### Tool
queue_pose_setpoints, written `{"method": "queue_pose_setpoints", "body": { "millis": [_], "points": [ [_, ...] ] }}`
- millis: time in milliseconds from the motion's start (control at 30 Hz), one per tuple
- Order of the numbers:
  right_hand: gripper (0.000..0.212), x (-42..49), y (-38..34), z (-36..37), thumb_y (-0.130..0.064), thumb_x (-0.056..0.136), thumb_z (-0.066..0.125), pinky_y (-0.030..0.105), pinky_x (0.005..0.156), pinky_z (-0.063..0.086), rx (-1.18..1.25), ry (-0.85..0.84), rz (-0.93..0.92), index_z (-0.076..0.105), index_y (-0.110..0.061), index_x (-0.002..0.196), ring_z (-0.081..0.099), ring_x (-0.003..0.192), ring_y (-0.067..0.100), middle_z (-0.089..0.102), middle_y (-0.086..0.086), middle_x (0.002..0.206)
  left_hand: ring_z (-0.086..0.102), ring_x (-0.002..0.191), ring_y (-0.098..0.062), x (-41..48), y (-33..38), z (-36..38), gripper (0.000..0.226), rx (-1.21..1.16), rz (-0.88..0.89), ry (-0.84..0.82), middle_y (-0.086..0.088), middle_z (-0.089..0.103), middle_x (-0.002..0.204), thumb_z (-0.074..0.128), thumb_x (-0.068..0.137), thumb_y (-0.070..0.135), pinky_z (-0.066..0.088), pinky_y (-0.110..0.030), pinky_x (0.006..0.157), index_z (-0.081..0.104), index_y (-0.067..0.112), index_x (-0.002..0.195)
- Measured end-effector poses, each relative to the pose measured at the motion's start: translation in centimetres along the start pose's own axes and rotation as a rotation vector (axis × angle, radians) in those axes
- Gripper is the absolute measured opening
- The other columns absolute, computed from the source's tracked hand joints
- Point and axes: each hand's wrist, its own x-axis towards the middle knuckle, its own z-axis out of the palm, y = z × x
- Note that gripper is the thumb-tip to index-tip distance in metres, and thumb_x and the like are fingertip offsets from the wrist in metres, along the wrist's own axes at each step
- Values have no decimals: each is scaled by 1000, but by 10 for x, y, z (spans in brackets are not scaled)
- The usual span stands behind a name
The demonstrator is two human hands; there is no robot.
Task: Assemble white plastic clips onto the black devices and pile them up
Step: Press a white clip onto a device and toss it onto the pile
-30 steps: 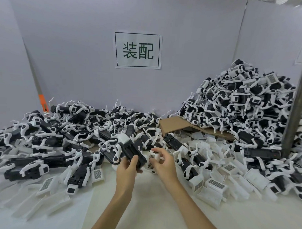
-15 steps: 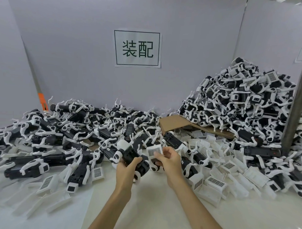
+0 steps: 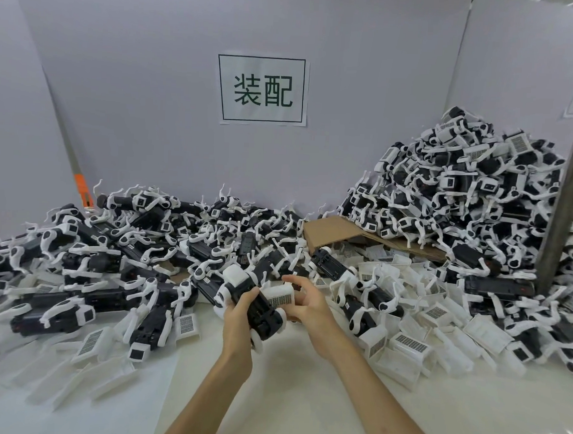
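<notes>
Grips a black device (image 3: 263, 315) in the left hand (image 3: 239, 324), clamped round its near half, with the white-capped end tilted away and to the left. Pinches a white clip (image 3: 280, 294) in the right hand (image 3: 311, 307), between thumb and curled fingers, gridded face up, one edge touching the device's right flank. Reads as the fitting step itself: clip brought against the body but, judging by the angle, not yet seated. Calls next for lining the clip up with its seat, then pushing it home from the right against a braced left grip; probably also for checking the catch on both sides before letting go. Holds the pair just above the pale worktop (image 3: 304, 399). Finds loose clips (image 3: 410, 344) scattered just beside on the right, many with gridded faces up, and a low sprawl of devices (image 3: 115, 243) on the left, white arms sticking up; cannot tell clipped from unclipped there. Looks, for the piling step, to the tall heap (image 3: 458, 197) at the far right, resting partly on a sheet of cardboard (image 3: 336, 231) beside a grey post (image 3: 564, 210): likely the drop point after fitting, well apart from the hands and so asking for a reach across the loose clips. Notes a printed sign (image 3: 263, 89) on the back wall, above it all.
</notes>
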Motion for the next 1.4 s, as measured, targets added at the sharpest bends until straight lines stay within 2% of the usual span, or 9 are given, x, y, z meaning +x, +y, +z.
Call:
{"method": "queue_pose_setpoints", "body": {
  "millis": [133,267,400,600,700,867,1033,1267,1400],
  "points": [
    [40,-1,0,2,13,85,61,47,89,54,-98,-39,-27,65,-14,114,66,93,24,72,14,104,60,88,-34,6,-1,-1,34,24,52,25,-18,61,97,65,92,32,46,-25,49,56,10,116],
    [18,-4,-1,2,-1,90,67,29,71,50,-106,-40,-17,62,-17,97,60,76,14,68,2,87,59,68,-31,8,1,-3,39,6,63,-19,-18,63,82,68,84,39,43,-34,58,51,10,104],
    [9,-5,-3,2,-11,92,69,32,72,48,-84,-50,16,63,-16,97,60,77,18,66,5,88,63,53,-20,7,1,-4,21,-45,61,-10,-3,66,62,62,94,31,47,-31,56,59,12,84],
    [27,-7,-6,1,-9,97,58,29,70,46,-28,-141,87,67,-10,122,58,87,22,68,8,105,65,57,-21,5,1,-3,25,-37,66,-40,-4,66,68,62,94,28,51,-26,49,55,8,109],
    [23,-6,-5,2,-13,93,68,28,73,49,-22,-77,54,70,-12,116,63,88,20,71,15,109,65,59,-24,2,3,-1,24,-35,74,-35,-8,67,72,62,94,26,51,-29,51,53,8,107],
    [11,-5,-2,4,-18,87,76,23,62,50,9,-18,44,75,-15,98,65,74,15,74,0,82,64,74,-33,1,1,-1,43,-16,71,-35,-37,63,102,66,86,32,51,-29,50,56,1,114],
    [17,-3,-1,5,-22,85,79,26,65,50,-10,32,51,72,-11,97,63,77,17,72,6,89,62,71,-34,1,3,1,48,-27,74,-29,-25,65,95,67,75,39,50,-26,45,53,5,106],
    [22,-1,3,1,-29,87,78,17,64,49,-233,35,-51,72,-16,102,64,80,8,72,8,97,64,66,-27,4,0,0,16,-17,102,34,-18,65,90,60,96,18,52,-30,45,57,4,103],
    [30,-1,4,4,-38,84,80,25,60,57,-216,63,-23,65,-26,106,72,75,12,68,4,105,66,69,-27,3,3,0,24,-42,133,41,-19,67,97,61,96,16,54,-32,48,57,1,115]
  ]
}}
